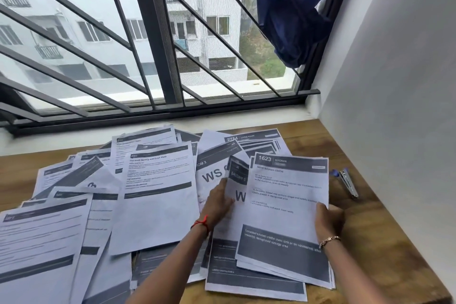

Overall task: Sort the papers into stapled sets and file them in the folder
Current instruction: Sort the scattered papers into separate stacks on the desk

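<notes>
At the right end of the surface point(370, 254), our right hand point(329, 219) pinched the kitchen set point(283, 205) by its edge; our left hand point(218, 202) met the balcony sheet point(238, 180) beside it — gripping or not, we could not tell. Best, we judged, to check that header before stacking.

The papers point(158, 205) are white with black print and dark grey bands across head and foot, some bearing white lettering, and they lie on a brown wood-grain bench point(370, 242). A red thread point(201, 223) circles the left wrist and a rose-gold chain point(329, 240) the right, while the small tool point(348, 182) by the wall looks silver with blue tips, though it is blurred. The grille point(153, 32) is dark grey in slanting bars, the curtain point(291, 12) deep blue, the wall point(394, 57) white.
</notes>
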